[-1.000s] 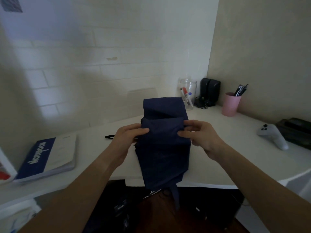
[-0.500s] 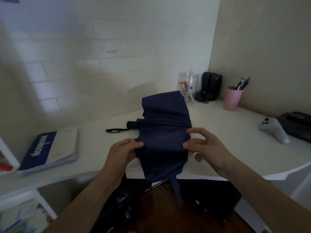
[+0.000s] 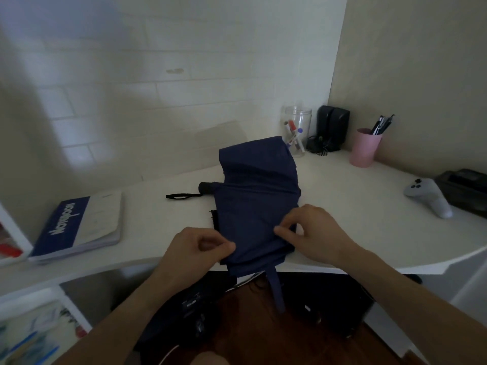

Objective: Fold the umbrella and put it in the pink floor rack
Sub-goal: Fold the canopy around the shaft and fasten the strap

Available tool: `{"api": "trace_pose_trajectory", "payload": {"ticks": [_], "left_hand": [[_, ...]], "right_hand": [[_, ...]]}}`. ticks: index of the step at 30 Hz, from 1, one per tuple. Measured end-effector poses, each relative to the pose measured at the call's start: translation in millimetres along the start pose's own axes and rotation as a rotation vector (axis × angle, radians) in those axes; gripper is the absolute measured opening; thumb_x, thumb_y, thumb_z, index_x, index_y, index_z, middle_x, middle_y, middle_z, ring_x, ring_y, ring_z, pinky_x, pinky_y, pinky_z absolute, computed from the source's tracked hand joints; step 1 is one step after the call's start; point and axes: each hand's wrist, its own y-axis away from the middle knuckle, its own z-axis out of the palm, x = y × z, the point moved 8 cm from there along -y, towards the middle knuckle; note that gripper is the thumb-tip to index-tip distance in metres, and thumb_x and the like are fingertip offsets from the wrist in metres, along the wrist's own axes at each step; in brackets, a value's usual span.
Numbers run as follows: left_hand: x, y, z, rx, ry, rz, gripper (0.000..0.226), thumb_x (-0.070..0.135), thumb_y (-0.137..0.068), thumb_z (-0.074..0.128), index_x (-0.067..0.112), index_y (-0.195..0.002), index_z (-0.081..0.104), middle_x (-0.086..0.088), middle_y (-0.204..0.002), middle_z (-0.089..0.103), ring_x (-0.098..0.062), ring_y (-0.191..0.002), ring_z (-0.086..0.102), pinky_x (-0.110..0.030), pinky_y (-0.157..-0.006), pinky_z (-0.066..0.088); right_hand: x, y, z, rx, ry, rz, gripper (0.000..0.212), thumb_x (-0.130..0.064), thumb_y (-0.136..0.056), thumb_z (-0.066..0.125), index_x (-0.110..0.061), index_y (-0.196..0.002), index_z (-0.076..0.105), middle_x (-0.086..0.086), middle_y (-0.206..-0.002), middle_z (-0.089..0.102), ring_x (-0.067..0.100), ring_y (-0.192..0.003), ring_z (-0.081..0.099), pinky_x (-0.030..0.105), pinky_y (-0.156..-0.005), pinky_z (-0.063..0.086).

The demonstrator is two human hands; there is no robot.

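Two hands, left (image 3: 196, 250) and right (image 3: 315, 234), pinch umbrella (image 3: 257, 204); notebook (image 3: 79, 226) reads "Notebook".

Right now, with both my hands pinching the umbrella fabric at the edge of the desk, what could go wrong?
1. The umbrella overhangs the desk edge near your left hand and right hand; letting go could let it slide off.
2. Its closure strap dangles below the edge and may snag or get folded inside.
3. The fabric looks loosely pleated, so the folds could spring open before the strap is wrapped.
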Motion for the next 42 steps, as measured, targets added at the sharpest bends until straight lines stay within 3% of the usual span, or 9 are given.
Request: {"api": "trace_pose_trajectory", "payload": {"ticks": [5,10,16,20,28,32,35,39,42], "left_hand": [[22,-14,-14,0.153,-0.208,0.052,0.020,0.039,-0.092,0.070,0.029,-0.076,0.077,0.011,-0.065,0.075,-0.001,-0.061,0.069,-0.018,-0.065,0.054],[5,-16,-4,0.046,0.264,-0.104,0.017,0.000,-0.088,0.074,0.015,-0.093,0.080,-0.004,-0.081,0.077,-0.020,-0.067,0.073,-0.026,-0.064,0.060],[-8,-15,3,0.061,0.542,-0.192,0.015,0.007,-0.087,0.075,0.013,-0.099,0.081,-0.005,-0.098,0.080,-0.017,-0.095,0.075,-0.029,-0.085,0.061],[-6,-15,7,0.079,0.584,-0.176,0.019,0.004,-0.086,0.076,0.016,-0.100,0.081,-0.006,-0.102,0.078,-0.017,-0.098,0.074,-0.027,-0.083,0.060],[-14,-5,13,0.070,0.708,-0.220,0.019,0.000,-0.088,0.070,0.007,-0.104,0.077,-0.014,-0.100,0.076,-0.022,-0.094,0.073,-0.032,-0.085,0.063],[-18,1,7,0.081,0.379,-0.197,0.009,0.012,-0.091,0.074,0.018,-0.094,0.080,0.000,-0.086,0.079,-0.014,-0.080,0.075,-0.027,-0.074,0.059],[-5,2,-6,0.092,-0.161,-0.075,0.006,0.036,-0.091,0.072,0.032,-0.087,0.074,0.010,-0.079,0.075,-0.005,-0.066,0.072,-0.026,-0.070,0.056],[41,-14,-14,0.365,-0.640,0.237,0.023,0.044,-0.096,0.059,0.025,-0.090,0.071,0.004,-0.090,0.064,-0.017,-0.083,0.061,-0.038,-0.076,0.054],[59,-37,19,0.242,-0.668,0.536,0.029,0.025,-0.102,0.048,0.016,-0.121,0.068,-0.008,-0.123,0.062,-0.026,-0.112,0.059,-0.041,-0.100,0.048]], "right_hand": [[-19,-18,9,-0.033,0.025,-0.111,0.035,-0.048,-0.097,0.046,-0.032,-0.122,0.065,-0.012,-0.118,0.066,0.010,-0.107,0.056,0.029,-0.095,0.047],[-3,-5,11,-0.099,-0.065,-0.076,0.031,-0.051,-0.087,0.062,-0.034,-0.111,0.072,-0.015,-0.114,0.065,0.006,-0.105,0.058,0.031,-0.096,0.049],[38,19,-8,0.298,-0.639,0.510,0.026,-0.036,-0.079,0.081,-0.025,-0.098,0.068,-0.004,-0.099,0.071,0.013,-0.088,0.069,0.032,-0.078,0.057],[29,22,6,0.123,-0.899,0.691,0.044,-0.031,-0.079,0.083,-0.017,-0.113,0.060,0.007,-0.099,0.073,0.015,-0.077,0.067,0.020,-0.057,0.048],[24,38,13,0.088,-1.023,0.795,0.053,-0.019,-0.078,0.084,-0.019,-0.121,0.053,0.016,-0.102,0.074,0.015,-0.062,0.064,0.026,-0.053,0.048],[28,44,13,0.073,-0.939,0.811,0.045,0.001,-0.077,0.077,-0.011,-0.116,0.059,0.016,-0.090,0.073,0.016,-0.061,0.061,0.023,-0.050,0.048],[36,44,-1,0.109,-0.618,0.788,0.031,-0.014,-0.081,0.074,-0.020,-0.109,0.064,0.006,-0.095,0.071,0.015,-0.078,0.062,0.026,-0.063,0.045],[-9,3,-31,0.353,-0.184,0.241,0.014,-0.028,-0.094,0.058,-0.026,-0.106,0.065,-0.007,-0.104,0.066,0.011,-0.091,0.059,0.028,-0.080,0.047],[-36,-26,2,0.144,0.056,-0.037,0.037,-0.035,-0.099,0.040,-0.021,-0.124,0.062,0.001,-0.128,0.063,0.020,-0.120,0.054,0.036,-0.105,0.042]]}}
